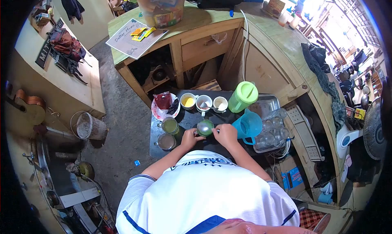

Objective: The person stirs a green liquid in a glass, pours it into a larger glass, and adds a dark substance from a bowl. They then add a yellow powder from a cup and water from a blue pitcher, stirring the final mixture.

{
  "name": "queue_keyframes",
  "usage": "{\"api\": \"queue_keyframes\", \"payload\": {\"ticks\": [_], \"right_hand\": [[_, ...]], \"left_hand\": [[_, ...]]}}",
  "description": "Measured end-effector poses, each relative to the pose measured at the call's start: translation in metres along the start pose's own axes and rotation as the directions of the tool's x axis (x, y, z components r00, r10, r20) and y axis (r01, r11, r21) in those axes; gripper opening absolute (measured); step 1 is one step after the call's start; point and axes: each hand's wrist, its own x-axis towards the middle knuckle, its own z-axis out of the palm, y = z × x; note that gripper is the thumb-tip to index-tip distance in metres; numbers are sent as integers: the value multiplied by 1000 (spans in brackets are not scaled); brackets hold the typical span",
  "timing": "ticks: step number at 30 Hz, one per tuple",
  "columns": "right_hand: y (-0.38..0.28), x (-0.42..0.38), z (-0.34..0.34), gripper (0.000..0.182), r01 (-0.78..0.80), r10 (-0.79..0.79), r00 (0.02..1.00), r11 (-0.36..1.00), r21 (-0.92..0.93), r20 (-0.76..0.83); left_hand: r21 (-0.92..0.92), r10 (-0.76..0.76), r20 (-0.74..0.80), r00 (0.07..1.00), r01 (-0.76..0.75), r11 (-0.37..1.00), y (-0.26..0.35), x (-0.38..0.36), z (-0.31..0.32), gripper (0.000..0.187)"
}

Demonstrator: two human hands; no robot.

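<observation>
Bkgd items: lime-green plastic lidded pitcher (243,96) upright, just beside blue plastic jug (248,126); metal tray (272,107) w/ clear glasses (272,133) to their right. Three small cups (203,102) in a row behind, leftmost w/ yellow contents. White plate (157,111) w/ red packet. Printed menu sheet (132,37) on wooden counter (204,19).

White shirt (204,189), blue trim

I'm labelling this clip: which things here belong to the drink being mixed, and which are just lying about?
In use:
- green mug, left hand steadying it
- right hand, stirring in it
- three cups
- blue jug

Lying about:
- menu sheet
- guitar
- fan
- tray of glasses
</observation>
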Motion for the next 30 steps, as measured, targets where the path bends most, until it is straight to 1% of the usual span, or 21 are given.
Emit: {"api": "queue_keyframes", "payload": {"ticks": [1, 3, 5, 6, 8, 10, 12, 14, 15, 17, 18, 19, 21, 22, 23, 25, 26, 27, 28, 29, 30], "right_hand": [[0, 3, 6, 26, -56, 57, 996, 998, 11, -75], [1, 7, 7, 25, -60, 65, 994, 997, 51, -90], [-2, 6, 1, 24, 72, -75, 996, 996, 57, 55], [-2, 7, 4, 24, 72, -75, 996, 996, 58, 54], [-2, 8, 11, 24, -60, 66, 996, 994, 95, -64], [-1, 11, 7, 25, -84, 90, 994, 992, 92, -67], [-1, 10, 8, 25, -110, 117, 991, 990, 88, -68], [-2, 3, 15, 26, 110, -113, 993, 988, 106, 24], [-2, 3, 17, 26, 107, -110, 994, 989, 106, 22], [-3, 4, 21, 26, -30, 38, 997, 995, 100, -71], [-5, 3, 9, 25, -99, 102, 992, 994, 38, -75], [-3, 0, 2, 25, -96, 99, 992, 995, 39, -74], [5, -9, -7, 26, -233, 233, 973, 972, -25, 3], [10, -16, -10, 26, -219, 223, 971, 974, -61, 81], [9, -22, -11, 26, -220, 225, 971, 974, -61, 82], [4, -32, -22, 26, -156, 151, 952, 988, 0, 266], [-1, -32, -21, 26, -161, 141, 937, 986, 38, 319], [-5, -32, -15, 26, -164, 144, 937, 986, 37, 319], [-7, -29, -5, 25, -131, 102, 966, 985, 110, 239], [-8, -27, 6, 25, -90, 62, 986, 980, 178, 154], [-9, -23, 14, 25, -74, 54, 995, 970, 234, 89]], "left_hand": [[9, -10, 16, 1000, 10, 1000, 5, 0, -2, 42], [-11, 12, 4, 1000, -12, 1000, 1, 1, 0, 42], [-32, 33, -7, 999, -33, 999, -6, 1, 3, 42], [24, 33, -11, 999, -33, 999, -5, 1, 1, 43], [79, 35, -13, 999, -34, 996, -2, 1, 0, 44], [13, -8, 1, 1000, 8, 1000, 13, -1, -4, 46], [57, -14, 14, 1000, 14, 998, 10, 1, -6, 46], [102, -20, 35, 999, 16, 995, 9, -1, -5, 46], [111, -24, 30, 999, 21, 994, 14, -2, -7, 46], [123, -29, 21, 999, 26, 992, 17, -1, -9, 45], [73, -32, 19, 999, 31, 997, 14, -1, -7, 45], [22, -36, 16, 999, 36, 999, 14, -1, -6, 45], [25, -28, 15, 999, 28, 999, 17, -2, -7, 44], [27, -17, 16, 1000, 17, 999, 20, -2, -8, 43], [27, -17, 18, 1000, 17, 1000, 17, -2, -7, 43], [82, -15, 12, 1000, 14, 997, 8, 0, -4, 40], [82, -13, 14, 1000, 11, 997, 4, 0, -2, 40], [4, 32, -13, 999, -32, 999, 3, -1, -1, 40], [-72, 74, -46, 996, -77, 994, 5, -2, -1, 39], [-72, 73, -45, 996, -76, 995, 8, -2, -2, 39], [-27, 20, -6, 1000, -20, 999, 18, -3, -7, 39]]}}
